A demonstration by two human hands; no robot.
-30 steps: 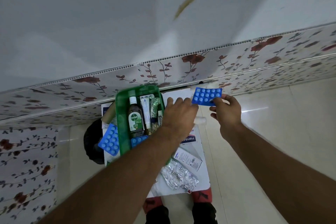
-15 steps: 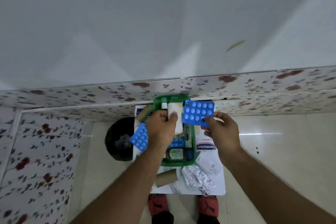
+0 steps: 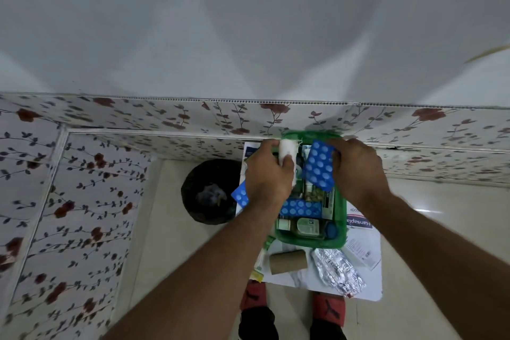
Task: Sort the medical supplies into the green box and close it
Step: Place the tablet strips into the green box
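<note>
The green box (image 3: 341, 218) stands open on a small white table (image 3: 372, 279) by the flowered wall. Inside lie a blue blister pack (image 3: 300, 207), a green bottle (image 3: 307, 226), a blue cap and tubes. My left hand (image 3: 266, 176) is over the box's far left corner, closed on a white gauze roll (image 3: 287, 149). My right hand (image 3: 358, 168) holds a blue blister pack (image 3: 320, 165) tilted down into the box. Another blue blister pack (image 3: 239, 195) pokes out left of the box under my left wrist.
On the table in front of the box lie a brown bandage roll (image 3: 288, 261), silver foil strips (image 3: 336, 270), a Hansaplast packet (image 3: 358, 222) and a white leaflet (image 3: 361, 252). A black bin (image 3: 205, 190) stands on the floor at the left. My feet (image 3: 292, 315) are below the table.
Both hands have moved over the box. The right hand has tipped its blue pack down into the box. The left hand still holds the gauze roll. The view has shifted.
</note>
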